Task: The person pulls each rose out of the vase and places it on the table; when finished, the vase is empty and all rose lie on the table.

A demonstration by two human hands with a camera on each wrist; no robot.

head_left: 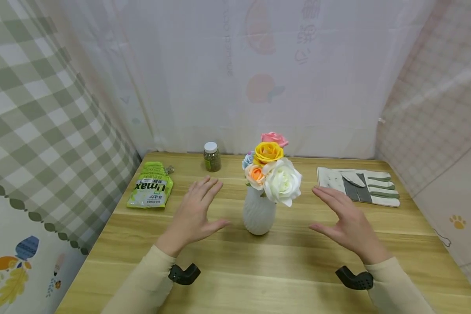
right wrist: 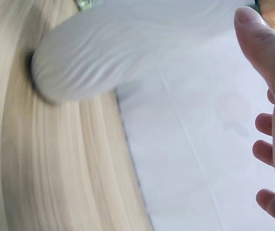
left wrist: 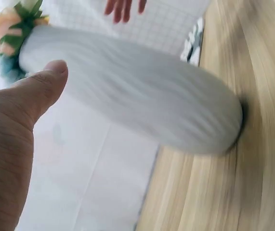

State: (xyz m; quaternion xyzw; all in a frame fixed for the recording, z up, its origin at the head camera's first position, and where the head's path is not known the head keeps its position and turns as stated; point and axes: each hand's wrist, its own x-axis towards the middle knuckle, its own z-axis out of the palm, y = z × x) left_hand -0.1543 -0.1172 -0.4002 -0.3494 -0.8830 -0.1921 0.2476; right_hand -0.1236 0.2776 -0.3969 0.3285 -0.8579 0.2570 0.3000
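A white ribbed vase [head_left: 259, 213] stands upright on the wooden table, holding several flowers: a white rose [head_left: 283, 182], a yellow rose [head_left: 268, 152], a pink, an orange and a light blue one. To its left my left hand [head_left: 196, 213] hovers with fingers extended and thumb spread, apart from the vase. My right hand [head_left: 347, 222] mirrors it on the other side, palm toward the vase, holding nothing. The left wrist view shows the thumb [left wrist: 36, 91] overlapping the vase [left wrist: 132, 91] near its neck. In the right wrist view, the vase [right wrist: 118, 48] appears slightly blurred.
A green and white pouch [head_left: 151, 185] lies at the table's left, with a small clear item beside it. Behind the left hand stands a jar [head_left: 212, 158] with a white lid. A white, grey and green glove [head_left: 359, 186] lies at the right. Curtains enclose the table.
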